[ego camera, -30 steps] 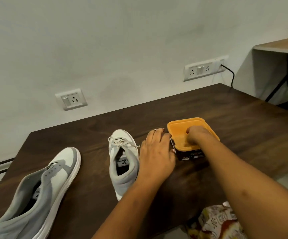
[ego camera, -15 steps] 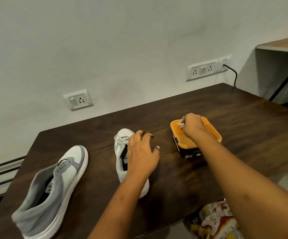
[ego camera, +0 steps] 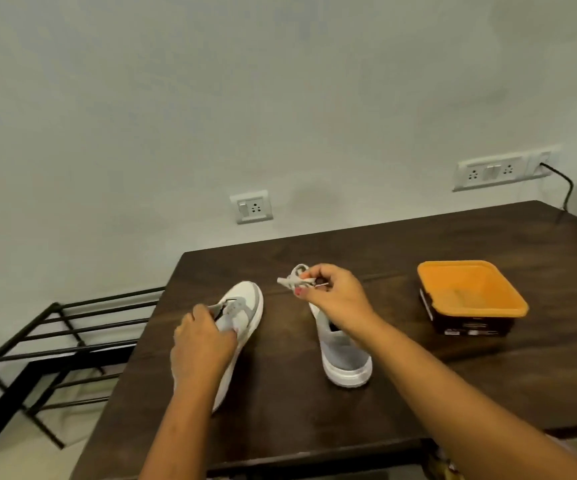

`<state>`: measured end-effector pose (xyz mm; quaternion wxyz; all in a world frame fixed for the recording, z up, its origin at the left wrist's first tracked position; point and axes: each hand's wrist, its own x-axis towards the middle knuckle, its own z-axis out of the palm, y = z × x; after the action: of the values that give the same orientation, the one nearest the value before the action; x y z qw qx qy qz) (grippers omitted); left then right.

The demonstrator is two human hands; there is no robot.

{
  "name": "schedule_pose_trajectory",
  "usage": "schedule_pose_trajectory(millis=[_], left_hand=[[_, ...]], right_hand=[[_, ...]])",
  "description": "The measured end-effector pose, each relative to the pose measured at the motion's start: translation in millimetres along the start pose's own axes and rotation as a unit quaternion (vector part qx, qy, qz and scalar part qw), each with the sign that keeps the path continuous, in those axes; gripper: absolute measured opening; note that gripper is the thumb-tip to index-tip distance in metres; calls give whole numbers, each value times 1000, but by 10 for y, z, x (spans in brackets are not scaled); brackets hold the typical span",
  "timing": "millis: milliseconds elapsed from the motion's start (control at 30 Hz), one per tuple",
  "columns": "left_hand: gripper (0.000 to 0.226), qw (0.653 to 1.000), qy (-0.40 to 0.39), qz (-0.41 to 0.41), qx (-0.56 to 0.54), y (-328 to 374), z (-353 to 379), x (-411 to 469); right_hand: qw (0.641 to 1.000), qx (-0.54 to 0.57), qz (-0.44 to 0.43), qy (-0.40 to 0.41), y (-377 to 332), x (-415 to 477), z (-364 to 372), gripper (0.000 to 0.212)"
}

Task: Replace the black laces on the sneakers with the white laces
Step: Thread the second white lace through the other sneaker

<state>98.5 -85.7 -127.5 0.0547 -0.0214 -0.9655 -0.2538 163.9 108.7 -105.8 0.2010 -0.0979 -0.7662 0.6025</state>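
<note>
Two sneakers point(ego camera: 249, 303) point(ego camera: 344, 351), left hand point(ego camera: 204, 344) gripping one, right hand point(ego camera: 335, 303) pinching one bundled white lace point(ego camera: 294, 280), one orange tub point(ego camera: 470, 265)

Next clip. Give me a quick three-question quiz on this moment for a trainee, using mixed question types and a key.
1. True or false: the right hand pinches a bundled white lace.
2. Short answer: which hand grips the left sneaker?
3. Where does the orange container stand?
A) left of the left sneaker
B) between the two sneakers
C) right of the right sneaker

Key:
1. True.
2. The left hand.
3. C.
</note>
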Motion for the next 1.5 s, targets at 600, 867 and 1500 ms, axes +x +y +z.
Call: schedule_pose_trajectory(millis=[600, 867, 1500], left_hand=[[41, 936, -337, 97, 12, -140, 72, 164], [18, 938, -302, 130, -110, 116, 172, -105], [13, 858, -145, 31, -492, 478, 133, -14]], right_hand=[[987, -150, 5, -49, 352, 118, 501, 15], [994, -102, 25, -33, 306, 47, 407, 13], [988, 85, 82, -103, 144, -42, 321, 11]])
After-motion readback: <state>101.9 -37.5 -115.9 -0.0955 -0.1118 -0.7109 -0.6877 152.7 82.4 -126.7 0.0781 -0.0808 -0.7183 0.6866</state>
